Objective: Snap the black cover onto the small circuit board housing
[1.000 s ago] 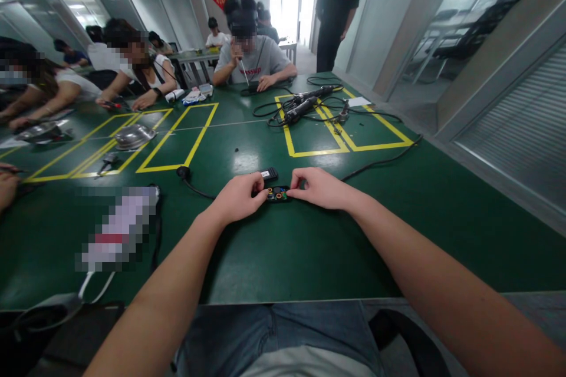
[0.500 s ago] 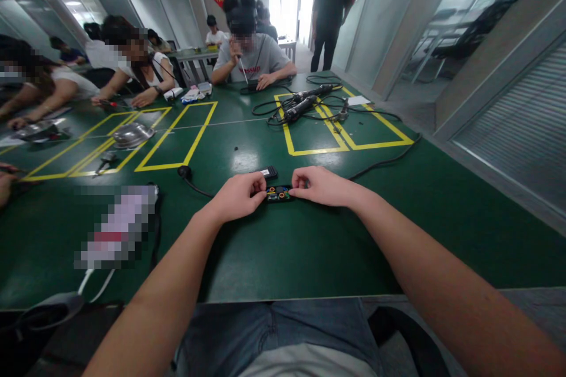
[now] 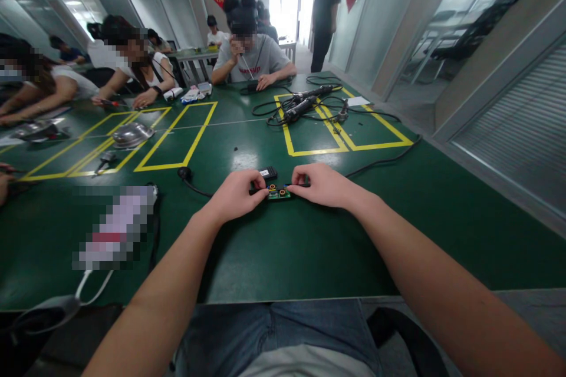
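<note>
Between my hands is a small green circuit board (image 3: pixel 278 193) with copper-coloured ring coils, held close above the table. My left hand (image 3: pixel 241 193) is closed in a pinch at the board's left end. My right hand (image 3: pixel 319 184) pinches its right end, where a bit of black cable shows by the fingers. Just behind the board lies a black plastic cover (image 3: pixel 269 173) with a white label, partly hidden by my left fingers. A black power cord (image 3: pixel 194 184) with a round plug end leads in from the left. Another black cable (image 3: pixel 380 162) runs off to the right.
On the green table (image 3: pixel 247 259), a phone-like blurred item (image 3: pixel 119 224) with a white cable lies left. Black corded tools (image 3: pixel 303 107) lie at the back right, by yellow tape outlines. A metal bowl (image 3: pixel 132 135) stands left. A co-worker (image 3: pixel 254 62) sits opposite.
The board now shows its green edge, and the black casing that was around it no longer shows. My hands have shifted only slightly. The standing person in the background has turned.
</note>
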Available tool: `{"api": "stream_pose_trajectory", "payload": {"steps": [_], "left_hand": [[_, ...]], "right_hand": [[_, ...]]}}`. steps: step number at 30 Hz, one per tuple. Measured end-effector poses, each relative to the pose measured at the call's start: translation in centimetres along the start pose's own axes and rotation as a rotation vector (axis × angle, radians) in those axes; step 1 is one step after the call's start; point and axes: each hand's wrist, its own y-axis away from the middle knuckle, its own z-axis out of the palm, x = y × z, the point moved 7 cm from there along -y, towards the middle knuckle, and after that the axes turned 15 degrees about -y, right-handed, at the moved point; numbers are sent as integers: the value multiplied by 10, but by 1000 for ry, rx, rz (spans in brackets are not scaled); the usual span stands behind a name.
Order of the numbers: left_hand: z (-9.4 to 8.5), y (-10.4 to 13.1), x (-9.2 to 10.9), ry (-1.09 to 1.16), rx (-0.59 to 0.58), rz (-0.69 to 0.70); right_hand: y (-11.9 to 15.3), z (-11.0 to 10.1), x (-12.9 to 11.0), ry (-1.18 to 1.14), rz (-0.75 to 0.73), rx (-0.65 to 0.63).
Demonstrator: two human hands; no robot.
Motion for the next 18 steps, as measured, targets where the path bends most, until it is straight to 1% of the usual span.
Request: {"api": "stream_pose_trajectory", "payload": {"steps": [3, 7, 10, 18], "left_hand": [[-3, 1, 0, 19, 13, 3], [1, 1, -1, 48, -53, 7], [5, 0, -3, 52, -93, 2], [4, -1, -4, 71, -87, 6]], "right_hand": [[0, -5, 1, -60, -25, -3], [-1, -4, 6, -92, -1, -62], [-2, -4, 7, -107, 17, -72], [-4, -1, 12, -196, 3, -71]]}}
